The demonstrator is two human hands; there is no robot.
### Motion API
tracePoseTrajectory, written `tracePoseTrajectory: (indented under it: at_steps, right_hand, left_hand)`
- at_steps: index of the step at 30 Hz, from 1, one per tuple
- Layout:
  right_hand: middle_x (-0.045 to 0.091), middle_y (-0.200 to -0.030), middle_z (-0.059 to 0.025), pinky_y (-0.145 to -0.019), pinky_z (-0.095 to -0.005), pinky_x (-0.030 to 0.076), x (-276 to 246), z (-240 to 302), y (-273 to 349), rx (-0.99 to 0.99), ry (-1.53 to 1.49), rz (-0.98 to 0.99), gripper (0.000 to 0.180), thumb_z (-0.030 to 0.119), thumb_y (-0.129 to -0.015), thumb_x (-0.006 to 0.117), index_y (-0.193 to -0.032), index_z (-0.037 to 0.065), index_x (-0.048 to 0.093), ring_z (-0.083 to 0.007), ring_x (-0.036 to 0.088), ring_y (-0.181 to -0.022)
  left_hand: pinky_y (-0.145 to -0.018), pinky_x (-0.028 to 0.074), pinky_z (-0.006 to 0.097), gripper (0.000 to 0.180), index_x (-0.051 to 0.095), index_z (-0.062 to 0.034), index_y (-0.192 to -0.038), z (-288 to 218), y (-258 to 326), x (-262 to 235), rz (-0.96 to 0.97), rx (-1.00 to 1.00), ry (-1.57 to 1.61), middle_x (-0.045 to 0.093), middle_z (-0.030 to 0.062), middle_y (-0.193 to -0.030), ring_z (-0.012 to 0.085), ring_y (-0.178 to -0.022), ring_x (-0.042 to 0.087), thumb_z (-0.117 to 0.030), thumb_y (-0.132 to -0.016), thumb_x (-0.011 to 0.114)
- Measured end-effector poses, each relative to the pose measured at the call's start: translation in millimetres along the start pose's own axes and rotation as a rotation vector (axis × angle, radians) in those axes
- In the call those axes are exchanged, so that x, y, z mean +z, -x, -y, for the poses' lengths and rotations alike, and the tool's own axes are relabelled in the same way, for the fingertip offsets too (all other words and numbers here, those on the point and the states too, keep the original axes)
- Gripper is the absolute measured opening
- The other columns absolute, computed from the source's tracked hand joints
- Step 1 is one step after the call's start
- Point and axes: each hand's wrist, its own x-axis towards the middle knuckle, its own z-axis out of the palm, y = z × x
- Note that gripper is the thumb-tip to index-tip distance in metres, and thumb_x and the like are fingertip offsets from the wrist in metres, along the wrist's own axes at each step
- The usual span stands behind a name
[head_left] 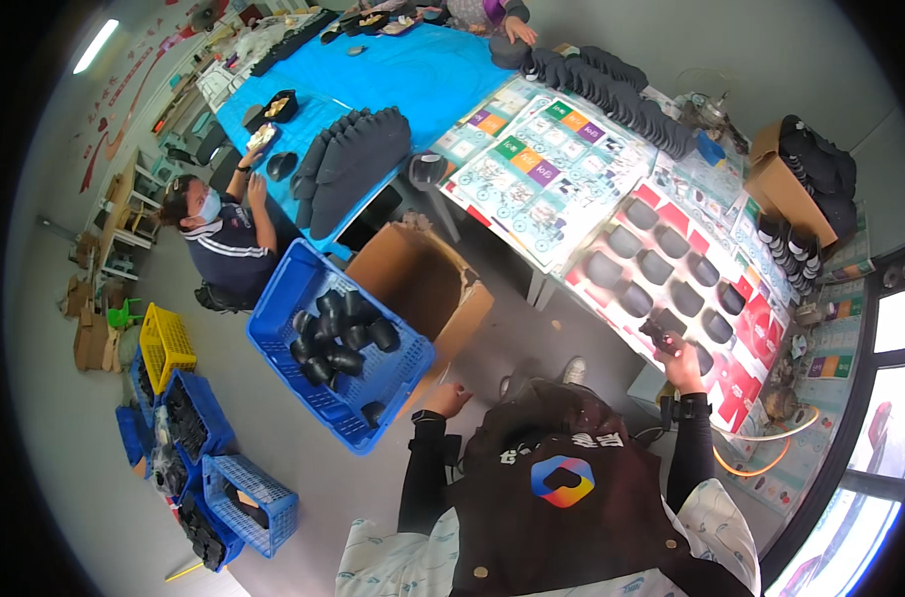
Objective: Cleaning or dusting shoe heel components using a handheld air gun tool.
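Observation:
My right hand (684, 367) is closed around a dark spray gun (659, 335), held low over the near edge of the table. Beneath and beyond it, dark rounded pads (655, 266) lie in rows on a red and white printed sheet (761, 343). My left hand (447, 400) hangs beside the blue crate (273, 308), its fingers curled with nothing visible in them. Black moulded, cup-like pieces (345, 333) are heaped inside that crate.
An opened cardboard box (462, 308) stands behind the crate. Stacked dark pads (612, 95) line the table's far side. A masked person (224, 239) sits at the blue-covered table (413, 60); another person's hand (518, 30) is at the back. An orange hose (756, 472) loops at right.

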Motion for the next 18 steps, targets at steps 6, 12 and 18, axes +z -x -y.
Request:
tracePoseTrajectory:
  at_steps: [6, 12, 18]
  right_hand:
    - [0.067, -0.077, -0.006, -0.068, -0.0305, 0.046, -5.0, 5.7, -12.4, 0.004, -0.092, 0.035, 0.027, 0.009, -0.075, 0.069, -0.1, 0.001, 0.066, -0.0122, 0.06, -0.072]
    - [0.07, -0.08, -0.0135, -0.074, -0.037, 0.05, -13.8, -2.2, -25.7, 0.086, -0.001, 0.099, 0.035, 0.011, -0.075, 0.07, -0.11, 0.003, 0.067, -0.0225, 0.066, -0.075]
    - [0.073, -0.086, -0.012, -0.076, -0.0349, 0.051, -3.1, -40.9, -44.0, 0.052, -0.134, 0.109, 0.045, 0.011, -0.076, 0.074, -0.119, 0.002, 0.067, -0.021, 0.068, -0.078]
  left_hand:
    - [-0.095, 0.052, 0.048, 0.055, 0.063, -0.0038, -0.129, -35.3, -7.0, -39.6, -0.041, 0.012, 0.143, 0.07, 0.0211, -0.12, 0.0389, -0.112, 0.066, -0.046, -0.094, 0.067]
    - [-0.124, 0.012, 0.057, 0.095, 0.01, 0.0118, -0.158, -131.0, 92.0, -162.9, -0.79, 0.163, 0.162, 0.012, 0.0357, -0.165, 0.0487, -0.154, 0.012, -0.04, -0.1, 0.063]
    - [-0.121, 0.008, 0.067, 0.11, 0.015, 0.0133, -0.157, -210.7, 96.7, -183.8, -0.725, 0.169, -0.361, 0.013, 0.0355, -0.165, 0.0484, -0.156, 0.008, -0.071, -0.095, 0.048]
